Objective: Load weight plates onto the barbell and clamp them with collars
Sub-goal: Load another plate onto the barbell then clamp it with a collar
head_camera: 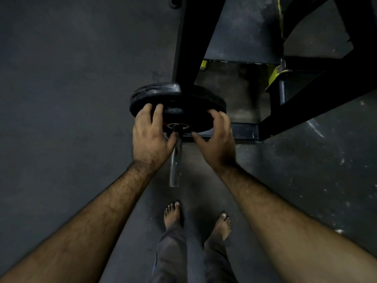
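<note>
— Where is the plate sitting?

— I see the black weight plate (183, 108) threaded on the steel barbell sleeve (175, 160), well up the bar and close against the black rack post (193, 37). The bare end of the sleeve sticks out toward me, below the plate.

— And the hands?

— My left hand (151, 135) holds the plate's left edge: fingers curled over the rim, thumb down near the centre hole. My right hand (217, 137) holds the right edge the same way, fingers over the rim and thumb reaching in toward the hub. So each grip is closed on the plate, one either side of the bar.

— Any second plate behind it?

— The rim looks doubled at the upper left, but in this dim light I cannot tell.

— What else?

— Dark floor (61, 99), two bare feet (172, 215) below the sleeve end, and yellow fittings (277, 75) on the rack's frame to the right.
</note>
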